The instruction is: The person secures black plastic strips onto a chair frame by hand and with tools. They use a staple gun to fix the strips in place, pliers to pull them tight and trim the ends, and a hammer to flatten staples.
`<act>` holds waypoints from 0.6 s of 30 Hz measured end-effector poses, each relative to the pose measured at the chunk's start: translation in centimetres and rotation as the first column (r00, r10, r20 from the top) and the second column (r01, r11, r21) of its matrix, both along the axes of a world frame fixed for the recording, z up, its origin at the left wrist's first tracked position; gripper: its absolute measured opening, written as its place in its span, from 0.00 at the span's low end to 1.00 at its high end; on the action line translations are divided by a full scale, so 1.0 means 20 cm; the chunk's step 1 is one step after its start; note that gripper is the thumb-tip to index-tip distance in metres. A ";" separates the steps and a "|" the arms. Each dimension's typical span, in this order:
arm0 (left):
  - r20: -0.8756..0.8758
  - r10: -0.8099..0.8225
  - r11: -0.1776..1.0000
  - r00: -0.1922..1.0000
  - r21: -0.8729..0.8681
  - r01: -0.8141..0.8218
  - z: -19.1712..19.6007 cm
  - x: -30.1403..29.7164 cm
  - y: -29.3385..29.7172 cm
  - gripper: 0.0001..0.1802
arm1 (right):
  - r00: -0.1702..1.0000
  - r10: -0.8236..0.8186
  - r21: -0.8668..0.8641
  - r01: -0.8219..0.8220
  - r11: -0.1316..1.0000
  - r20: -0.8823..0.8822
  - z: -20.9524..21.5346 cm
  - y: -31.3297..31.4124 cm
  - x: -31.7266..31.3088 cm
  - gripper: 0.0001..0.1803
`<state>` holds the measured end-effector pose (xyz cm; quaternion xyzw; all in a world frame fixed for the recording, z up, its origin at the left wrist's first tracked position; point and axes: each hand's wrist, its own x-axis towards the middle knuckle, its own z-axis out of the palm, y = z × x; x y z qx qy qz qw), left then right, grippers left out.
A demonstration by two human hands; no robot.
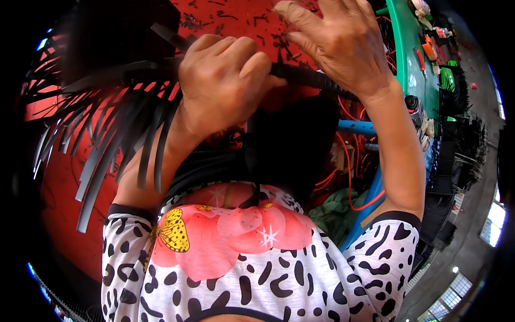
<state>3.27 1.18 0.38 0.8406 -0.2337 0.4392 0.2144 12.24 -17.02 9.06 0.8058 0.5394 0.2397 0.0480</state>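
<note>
My left hand (pixel 222 83) is closed in a fist round a flat black strip (pixel 167 35), whose end sticks out beyond the knuckles. Many loose black strips (pixel 99 166) fan out and hang down to the left of that wrist, along the edge of a large dark piece (pixel 120 37) too shadowed to make out. A black wrapped bar (pixel 308 78) runs from the left fist to below my right hand (pixel 343 48). That hand is raised over the bar with fingers apart, and nothing shows between them.
Short black scraps litter the red surface (pixel 230 19) ahead. To the right stands a green-edged bench (pixel 399 43) with tools and orange items on it, above a blue metal frame (pixel 357 127). Red hoses (pixel 348 161) loop beneath. Dark woven goods (pixel 445 177) are stacked beyond.
</note>
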 end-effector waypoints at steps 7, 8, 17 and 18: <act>-0.003 0.011 1.000 1.000 0.017 -0.011 0.00 0.00 0.02 0.21 | 0.934 0.282 0.100 -0.309 0.946 0.221 -0.12 0.09 0.13 0.10; 0.001 0.010 1.000 1.000 0.016 -0.010 0.00 0.00 0.02 0.21 | 0.934 0.299 0.103 -0.322 0.941 0.194 -0.13 0.09 0.14 0.09; 0.013 0.000 1.000 1.000 0.011 0.000 0.00 0.01 0.02 0.20 | 0.851 0.474 0.154 -0.511 0.845 0.226 -0.20 0.13 0.23 0.07; 0.018 -0.004 1.000 1.000 0.007 0.004 0.00 0.01 0.02 0.20 | 0.844 0.476 0.171 -0.521 0.836 0.246 -0.21 0.14 0.23 0.07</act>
